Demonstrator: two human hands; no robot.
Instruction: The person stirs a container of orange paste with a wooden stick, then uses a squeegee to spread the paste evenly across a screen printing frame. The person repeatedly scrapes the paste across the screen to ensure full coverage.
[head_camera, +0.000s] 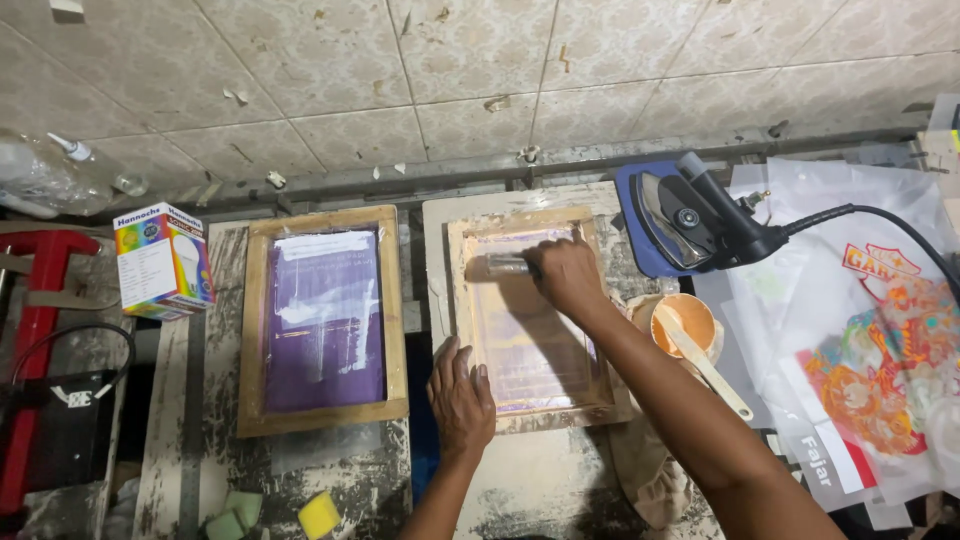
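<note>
A wooden screen-printing frame (598, 322) with a pale pinkish mesh lies on a worn board in the middle. My right hand (563, 277) is closed around a squeegee (497, 266) lying across the far end of the mesh. My left hand (462, 394) presses flat, fingers spread, on the near left corner of that frame. A second wooden frame (255, 330) with a purple mesh and white tape lies to the left, untouched.
An orange cup of ink with a pale spatula (683, 325) stands right of the frame. Behind it rests a clothes iron (678, 215) with a black cord. Printed transfer sheets (872, 350) cover the right. A colourful bulb box (161, 259) and red stand sit left; sponges (318, 514) lie near.
</note>
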